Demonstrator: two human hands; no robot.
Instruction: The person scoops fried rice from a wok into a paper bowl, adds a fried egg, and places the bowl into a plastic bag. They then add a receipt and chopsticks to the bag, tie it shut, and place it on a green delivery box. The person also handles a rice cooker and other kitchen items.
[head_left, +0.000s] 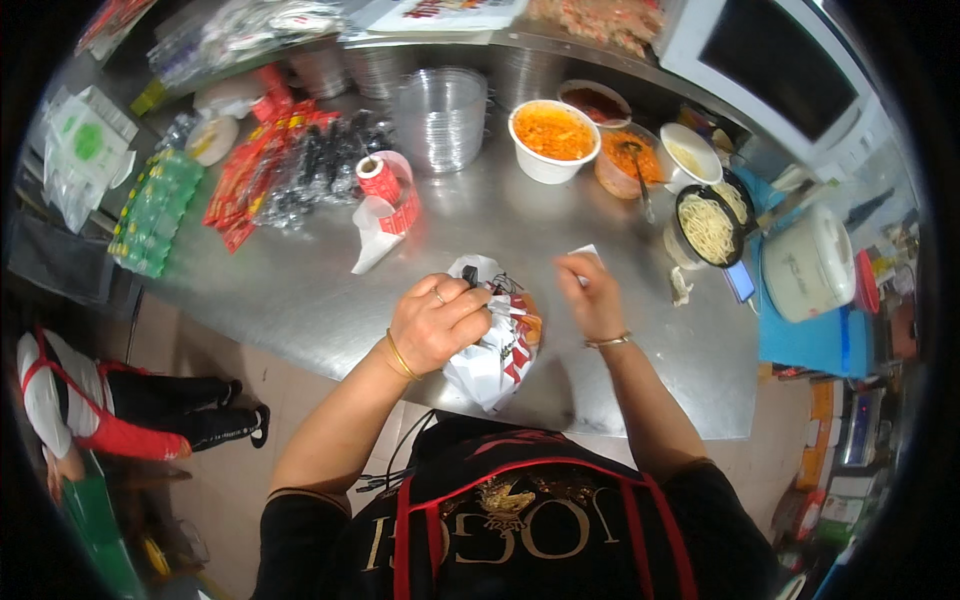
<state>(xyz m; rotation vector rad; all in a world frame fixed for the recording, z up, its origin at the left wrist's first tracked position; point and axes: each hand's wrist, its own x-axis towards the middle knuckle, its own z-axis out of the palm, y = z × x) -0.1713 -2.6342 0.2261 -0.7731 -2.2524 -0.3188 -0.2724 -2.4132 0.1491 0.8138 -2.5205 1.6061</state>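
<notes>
A white plastic bag (491, 375) with red and orange printing stands at the near side of the steel table (300, 300), bulging around something hidden inside. My left hand (439, 322) grips the bag's gathered top, and a small black piece (470, 276) sticks up beside its fingers. To the right of the bag, my right hand (592, 292) is raised with curled fingers. A small white slip (589, 253), which looks like paper, shows between those fingers, mostly covered by the hand.
Beyond the bag stand a label roll (377, 180), stacked clear plastic bowls (441, 120) and a white tub of orange shredded food (553, 142). Noodles in a black bowl (705, 229) and a lidded white bucket (806, 262) are at right. A person (112, 397) stands at left.
</notes>
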